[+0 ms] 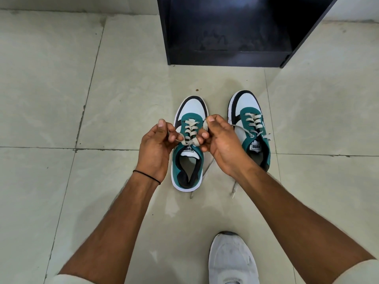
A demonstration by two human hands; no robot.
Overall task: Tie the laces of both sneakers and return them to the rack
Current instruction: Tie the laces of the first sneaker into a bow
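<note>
While both of my hands work at its tongue, the left sneaker (pixel 189 144) stands on the floor at the middle of my view, toe toward twelve o'clock. My left hand (pixel 156 149) is pinched shut on one strand of its lace (pixel 189 133), at nine o'clock of the eyelets; my right hand (pixel 218 144) is closed on the other strand, which curls around my fingers (pixel 205 136) at three o'clock. The strands cross just above the tongue label. I count two teal, white and black sneakers: the right sneaker (pixel 251 128) stands just beside the first at three o'clock, also toe-up, its lace loose, with ends trailing on the floor toward six o'clock. I count two hands, two bare forearms, and one thin black band (pixel 146 176) on my left wrist. One grey-white shoe (pixel 232 261), on my own foot, shows at six o'clock, well apart from the pair. The floor (pixel 61 99) is pale, glossy large tiles with dark grout lines and a few specks. At twelve o'clock stands one dark rack (pixel 225 31), its lowest shelf showing, against a light wall.
</note>
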